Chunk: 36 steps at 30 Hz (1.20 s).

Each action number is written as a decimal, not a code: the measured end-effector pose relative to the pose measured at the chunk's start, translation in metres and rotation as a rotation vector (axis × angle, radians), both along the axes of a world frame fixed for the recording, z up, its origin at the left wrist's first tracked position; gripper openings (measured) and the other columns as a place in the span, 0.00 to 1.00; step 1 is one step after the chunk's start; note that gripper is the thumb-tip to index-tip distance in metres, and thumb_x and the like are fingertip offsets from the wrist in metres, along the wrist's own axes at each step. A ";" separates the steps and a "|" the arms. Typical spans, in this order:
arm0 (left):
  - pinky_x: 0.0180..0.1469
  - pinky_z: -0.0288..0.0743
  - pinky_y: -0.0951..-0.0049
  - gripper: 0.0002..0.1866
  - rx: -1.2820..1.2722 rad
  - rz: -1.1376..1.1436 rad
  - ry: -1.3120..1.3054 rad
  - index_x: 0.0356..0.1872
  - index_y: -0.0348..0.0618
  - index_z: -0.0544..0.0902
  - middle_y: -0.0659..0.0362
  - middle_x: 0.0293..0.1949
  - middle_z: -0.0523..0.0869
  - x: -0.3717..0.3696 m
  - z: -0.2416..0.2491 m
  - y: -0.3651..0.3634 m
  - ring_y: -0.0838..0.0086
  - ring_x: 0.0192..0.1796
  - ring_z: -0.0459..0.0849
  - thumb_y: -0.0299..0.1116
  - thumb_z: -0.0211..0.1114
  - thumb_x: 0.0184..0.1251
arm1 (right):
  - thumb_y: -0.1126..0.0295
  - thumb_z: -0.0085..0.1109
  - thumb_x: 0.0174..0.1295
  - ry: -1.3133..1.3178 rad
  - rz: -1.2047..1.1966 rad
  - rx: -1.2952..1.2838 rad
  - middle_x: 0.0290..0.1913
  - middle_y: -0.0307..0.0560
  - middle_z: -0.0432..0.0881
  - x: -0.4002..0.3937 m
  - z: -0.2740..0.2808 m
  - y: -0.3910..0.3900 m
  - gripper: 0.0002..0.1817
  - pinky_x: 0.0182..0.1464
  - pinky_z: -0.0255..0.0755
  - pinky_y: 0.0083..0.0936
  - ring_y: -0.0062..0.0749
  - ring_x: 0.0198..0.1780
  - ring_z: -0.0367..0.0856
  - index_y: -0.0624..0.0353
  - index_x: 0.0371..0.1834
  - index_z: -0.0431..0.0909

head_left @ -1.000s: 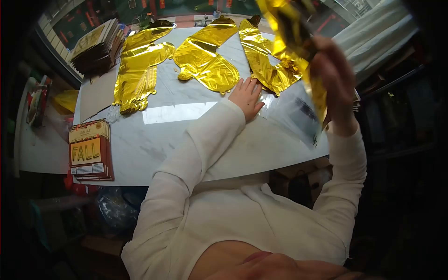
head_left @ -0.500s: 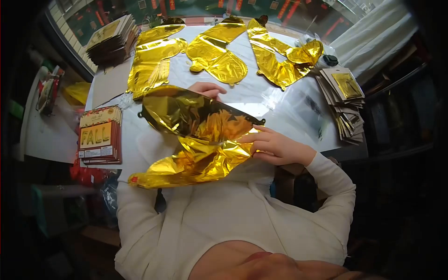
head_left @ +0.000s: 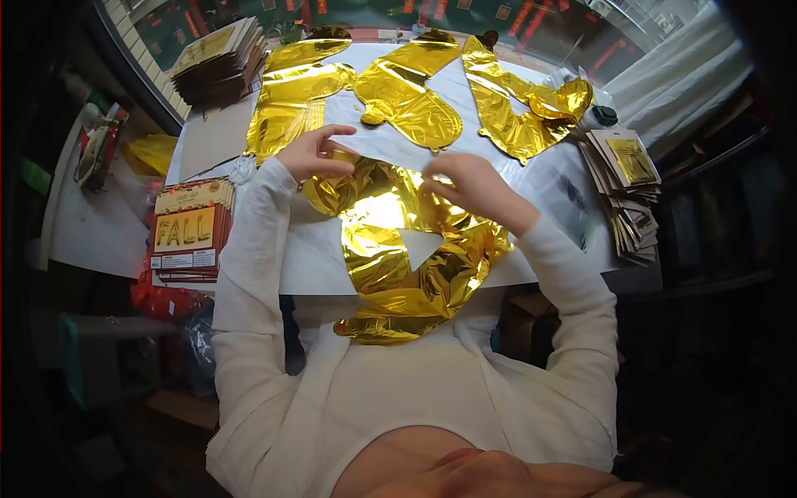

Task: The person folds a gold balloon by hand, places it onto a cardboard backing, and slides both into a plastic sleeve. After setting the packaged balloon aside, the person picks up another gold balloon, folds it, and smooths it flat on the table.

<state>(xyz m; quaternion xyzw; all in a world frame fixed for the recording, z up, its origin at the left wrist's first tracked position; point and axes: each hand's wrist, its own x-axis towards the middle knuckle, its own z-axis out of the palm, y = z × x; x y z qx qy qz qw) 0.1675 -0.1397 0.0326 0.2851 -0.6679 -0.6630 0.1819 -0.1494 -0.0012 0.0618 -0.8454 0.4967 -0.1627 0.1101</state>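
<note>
A crumpled gold foil balloon [head_left: 378,257] lies in front of me, with a triangular gap near its middle. Its upper part rests on the white table and its lower end hangs past the near edge, over my lap. My left hand [head_left: 315,156] is above its upper left end, thumb and fingers apart. Over the upper right part is my right hand [head_left: 480,189], fingers bent and slightly apart, somewhat blurred; the fingertips are close to the foil. Three more flat gold foil balloons lie along the far side: one left [head_left: 286,100], one middle [head_left: 408,91], one right [head_left: 506,104].
Packs marked FALL [head_left: 184,228] stand at the table's left edge. Behind them is a pile of brown cards [head_left: 217,62]. Another stack of cards [head_left: 627,170] leans at the right edge, near clear plastic bags [head_left: 569,203]. A white curtain [head_left: 677,83] hangs at right.
The near balloon has been turned and spread, so its triangular gap now shows. My left hand came out from behind it to the upper left; my right hand moved up from its right end.
</note>
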 end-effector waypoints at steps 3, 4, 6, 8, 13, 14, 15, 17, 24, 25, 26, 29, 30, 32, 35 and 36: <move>0.57 0.81 0.71 0.31 -0.169 0.020 -0.119 0.62 0.44 0.84 0.55 0.53 0.90 -0.012 -0.024 -0.013 0.75 0.52 0.87 0.23 0.82 0.53 | 0.61 0.66 0.68 -0.144 -0.095 -0.230 0.42 0.50 0.87 0.037 -0.028 -0.072 0.12 0.48 0.79 0.44 0.52 0.46 0.86 0.58 0.45 0.87; 0.54 0.83 0.70 0.29 -0.286 0.099 -0.205 0.59 0.45 0.86 0.54 0.49 0.91 -0.016 -0.030 -0.013 0.74 0.50 0.88 0.23 0.79 0.51 | 0.61 0.66 0.68 -0.147 -0.090 -0.232 0.42 0.50 0.87 0.048 -0.038 -0.090 0.12 0.48 0.79 0.44 0.52 0.46 0.86 0.58 0.45 0.87; 0.52 0.85 0.70 0.29 -0.595 0.211 -0.374 0.60 0.46 0.86 0.54 0.47 0.92 -0.029 -0.025 -0.003 0.70 0.47 0.91 0.21 0.73 0.52 | 0.64 0.64 0.67 -0.141 -0.191 -0.333 0.39 0.49 0.85 0.066 -0.055 -0.117 0.09 0.47 0.81 0.44 0.50 0.45 0.86 0.58 0.37 0.86; 0.55 0.85 0.65 0.29 -0.683 0.242 -0.339 0.61 0.49 0.85 0.55 0.51 0.91 -0.034 -0.038 -0.005 0.64 0.47 0.90 0.21 0.69 0.54 | 0.65 0.63 0.65 -0.083 -0.228 -0.324 0.38 0.49 0.85 0.069 -0.072 -0.133 0.09 0.46 0.81 0.44 0.51 0.45 0.86 0.59 0.33 0.85; 0.58 0.81 0.62 0.23 -1.125 0.232 -0.370 0.56 0.51 0.88 0.60 0.55 0.89 -0.041 -0.045 0.007 0.59 0.54 0.84 0.23 0.66 0.58 | 0.67 0.64 0.62 -0.258 -0.313 -0.310 0.36 0.51 0.84 0.069 -0.074 -0.143 0.08 0.45 0.80 0.44 0.51 0.41 0.86 0.61 0.31 0.85; 0.58 0.81 0.62 0.22 -1.187 0.207 -0.377 0.55 0.51 0.88 0.61 0.54 0.89 -0.040 -0.049 0.004 0.60 0.55 0.83 0.23 0.66 0.58 | 0.67 0.68 0.61 -0.346 -0.321 -0.290 0.36 0.52 0.85 0.065 -0.076 -0.145 0.08 0.43 0.79 0.42 0.49 0.40 0.86 0.60 0.32 0.87; 0.58 0.81 0.62 0.22 -1.186 0.209 -0.378 0.55 0.51 0.88 0.61 0.54 0.89 -0.040 -0.051 0.002 0.60 0.55 0.83 0.23 0.66 0.58 | 0.67 0.68 0.61 -0.346 -0.319 -0.289 0.36 0.52 0.85 0.061 -0.076 -0.147 0.08 0.43 0.79 0.42 0.49 0.40 0.86 0.60 0.32 0.87; 0.58 0.79 0.61 0.21 -1.181 0.233 -0.457 0.55 0.51 0.89 0.62 0.59 0.88 -0.039 -0.054 -0.001 0.59 0.55 0.83 0.25 0.66 0.58 | 0.66 0.74 0.60 -0.383 -0.336 -0.247 0.32 0.51 0.87 0.056 -0.078 -0.151 0.10 0.39 0.80 0.33 0.41 0.32 0.87 0.62 0.35 0.88; 0.66 0.71 0.56 0.23 -1.305 0.400 -0.443 0.59 0.50 0.85 0.60 0.67 0.83 -0.050 -0.053 0.000 0.62 0.64 0.80 0.28 0.65 0.60 | 0.69 0.71 0.69 -0.844 -0.420 -0.004 0.29 0.38 0.87 0.049 -0.083 -0.157 0.08 0.33 0.74 0.18 0.17 0.29 0.81 0.64 0.39 0.86; 0.69 0.68 0.53 0.26 -1.342 0.416 -0.495 0.63 0.51 0.83 0.62 0.69 0.81 -0.056 -0.056 -0.001 0.63 0.68 0.78 0.28 0.66 0.60 | 0.69 0.71 0.69 -0.841 -0.419 -0.001 0.29 0.38 0.87 0.049 -0.087 -0.159 0.08 0.33 0.74 0.18 0.17 0.29 0.81 0.64 0.39 0.86; 0.72 0.64 0.50 0.30 -1.380 0.432 -0.548 0.67 0.52 0.81 0.63 0.71 0.79 -0.059 -0.059 -0.001 0.65 0.71 0.75 0.27 0.66 0.59 | 0.69 0.71 0.68 -0.853 -0.408 -0.050 0.29 0.36 0.86 0.048 -0.092 -0.162 0.09 0.33 0.73 0.17 0.16 0.29 0.81 0.63 0.41 0.85; 0.77 0.54 0.37 0.29 -1.326 0.359 -0.655 0.68 0.53 0.79 0.63 0.72 0.78 -0.060 -0.065 0.000 0.65 0.76 0.71 0.31 0.65 0.63 | 0.70 0.73 0.65 -0.880 -0.420 -0.115 0.30 0.39 0.86 0.047 -0.100 -0.164 0.11 0.34 0.75 0.21 0.20 0.30 0.83 0.62 0.45 0.82; 0.77 0.54 0.37 0.29 -1.333 0.366 -0.651 0.68 0.53 0.79 0.63 0.72 0.78 -0.060 -0.064 0.000 0.65 0.76 0.71 0.31 0.65 0.63 | 0.70 0.74 0.63 -0.895 -0.442 -0.131 0.30 0.44 0.87 0.048 -0.098 -0.164 0.13 0.35 0.78 0.25 0.24 0.30 0.86 0.61 0.45 0.80; 0.79 0.46 0.29 0.28 -1.325 0.399 -0.675 0.68 0.53 0.79 0.63 0.72 0.78 -0.060 -0.064 0.003 0.65 0.76 0.71 0.32 0.65 0.65 | 0.71 0.75 0.61 -0.835 -0.481 -0.153 0.30 0.42 0.86 0.046 -0.093 -0.164 0.15 0.34 0.78 0.25 0.24 0.31 0.86 0.59 0.45 0.77; 0.80 0.40 0.24 0.26 -1.287 0.392 -0.672 0.68 0.54 0.79 0.63 0.71 0.78 -0.060 -0.066 0.003 0.65 0.77 0.70 0.32 0.63 0.66 | 0.74 0.76 0.60 -0.904 -0.450 -0.156 0.29 0.39 0.83 0.052 -0.089 -0.159 0.19 0.32 0.77 0.26 0.24 0.31 0.86 0.55 0.45 0.71; 0.80 0.40 0.24 0.26 -1.287 0.397 -0.673 0.68 0.54 0.79 0.63 0.71 0.78 -0.060 -0.068 0.003 0.65 0.77 0.70 0.32 0.63 0.66 | 0.74 0.73 0.63 -0.937 -0.451 -0.119 0.30 0.38 0.82 0.054 -0.086 -0.157 0.16 0.33 0.77 0.22 0.21 0.31 0.84 0.56 0.46 0.72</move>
